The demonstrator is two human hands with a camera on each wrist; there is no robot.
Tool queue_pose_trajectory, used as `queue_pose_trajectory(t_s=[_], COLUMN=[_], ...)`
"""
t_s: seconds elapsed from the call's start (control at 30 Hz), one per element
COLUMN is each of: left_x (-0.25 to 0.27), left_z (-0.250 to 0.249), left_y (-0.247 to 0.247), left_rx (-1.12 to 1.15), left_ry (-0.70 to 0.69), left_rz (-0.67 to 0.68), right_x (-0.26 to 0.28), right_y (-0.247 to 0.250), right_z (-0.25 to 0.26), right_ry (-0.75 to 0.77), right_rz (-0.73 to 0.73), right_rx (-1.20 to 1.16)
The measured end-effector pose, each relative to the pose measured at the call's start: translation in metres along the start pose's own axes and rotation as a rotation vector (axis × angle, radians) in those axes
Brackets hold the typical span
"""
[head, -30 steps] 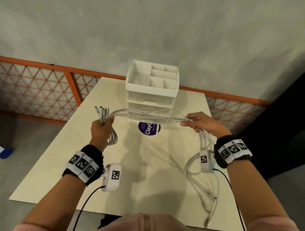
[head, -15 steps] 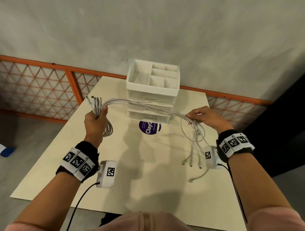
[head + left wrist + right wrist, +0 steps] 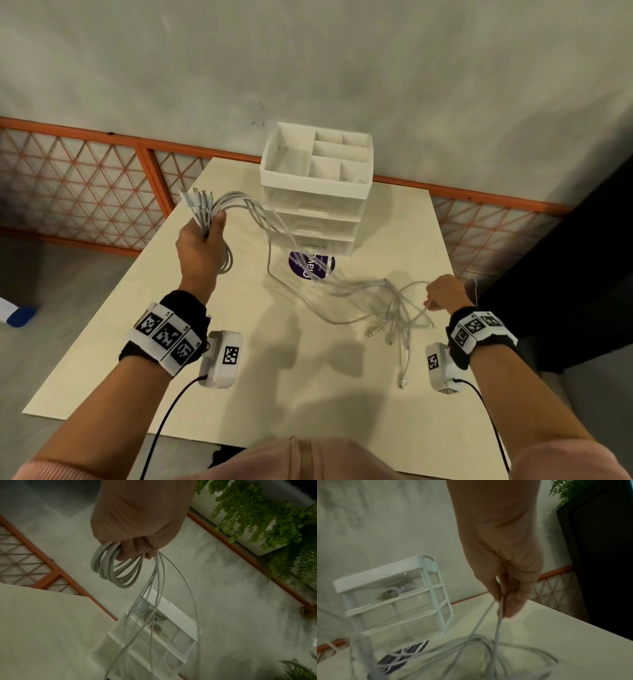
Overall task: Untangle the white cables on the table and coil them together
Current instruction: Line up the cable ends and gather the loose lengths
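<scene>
1. Spanning most of the head view, a pale cream table (image 3: 239, 394) stands against a grey plaster wall (image 3: 308, 61), with an orange lattice railing (image 3: 85, 192) running behind it from 9 to 3 o'clock.
2. At 12 o'clock on the table sits a white drawer organiser (image 3: 315, 192), its top split into compartments; a round purple sticker (image 3: 310, 265) lies just in front of it.
3. Raised at about 10 o'clock, the left hand (image 3: 200, 246) has its fingers curled tight round the white cables (image 3: 325, 284), gripping a small coil with the plug ends fanning upward.
4. From that fist the strands arc down past the organiser and lie in a loose tangle on the table at about 3 o'clock.
5. At 3 o'clock the right hand (image 3: 445, 291) pinches two strands between thumb and fingertips, just above the tangle.
6. A dark panel (image 3: 582, 274) stands right of the table; green hanging plants (image 3: 265, 513) show in the left wrist view.
</scene>
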State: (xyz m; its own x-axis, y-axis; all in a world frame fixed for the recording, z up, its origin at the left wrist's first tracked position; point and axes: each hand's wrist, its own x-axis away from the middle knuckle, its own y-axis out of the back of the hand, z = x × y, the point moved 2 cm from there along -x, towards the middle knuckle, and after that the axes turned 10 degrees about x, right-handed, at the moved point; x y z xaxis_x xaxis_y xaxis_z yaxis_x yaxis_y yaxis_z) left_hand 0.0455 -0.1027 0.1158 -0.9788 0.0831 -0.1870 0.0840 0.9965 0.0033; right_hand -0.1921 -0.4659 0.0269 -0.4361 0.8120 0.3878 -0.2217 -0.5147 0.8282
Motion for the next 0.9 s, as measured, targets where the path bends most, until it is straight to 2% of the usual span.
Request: queue_pose_trajectory(t_s=[0.07, 0.13, 0.17, 0.27, 0.37, 0.5, 0.6, 0.7, 0.83, 0.9], left_x=[0.004, 0.009, 0.011, 0.018, 0.024, 0.032, 0.039, 0.041, 0.036, 0.039], left_z=[-0.005, -0.011, -0.013, -0.02, -0.026, -0.033, -0.039, -0.046, -0.044, -0.043], left_y=[-0.006, -0.013, -0.016, -0.028, -0.039, -0.05, -0.052, -0.046, -0.041, -0.04], left_rx=[-0.049, -0.123, -0.158, -0.239, -0.288, -0.338, -0.292, -0.195, -0.09, -0.022], left_ry=[-0.063, -0.136, -0.169, -0.249, -0.305, -0.35, -0.368, -0.371, -0.262, -0.227], left_rz=[0.081, 0.161, 0.196, 0.29, 0.407, 0.519, 0.536, 0.495, 0.396, 0.363], right_x=[0.003, 0.004, 0.011, 0.042, 0.075, 0.093, 0.09, 0.088, 0.085, 0.081], right_y=[-0.008, -0.009, -0.005, 0.01, 0.016, 0.008, -0.002, -0.008, -0.004, -0.001], right_z=[0.001, 0.017, 0.034, 0.091, 0.144, 0.185, 0.194, 0.188, 0.173, 0.17], right_ry=[-0.013, 0.049, 0.129, 0.389, 0.63, 0.853, 0.921, 0.952, 0.922, 0.913], right_rz=[0.126, 0.113, 0.069, 0.016, 0.191, 0.337, 0.341, 0.365, 0.328, 0.255], right_rx=[0.205, 0.413, 0.435, 0.13, -0.062, -0.123, -0.12, -0.149, -0.084, 0.051])
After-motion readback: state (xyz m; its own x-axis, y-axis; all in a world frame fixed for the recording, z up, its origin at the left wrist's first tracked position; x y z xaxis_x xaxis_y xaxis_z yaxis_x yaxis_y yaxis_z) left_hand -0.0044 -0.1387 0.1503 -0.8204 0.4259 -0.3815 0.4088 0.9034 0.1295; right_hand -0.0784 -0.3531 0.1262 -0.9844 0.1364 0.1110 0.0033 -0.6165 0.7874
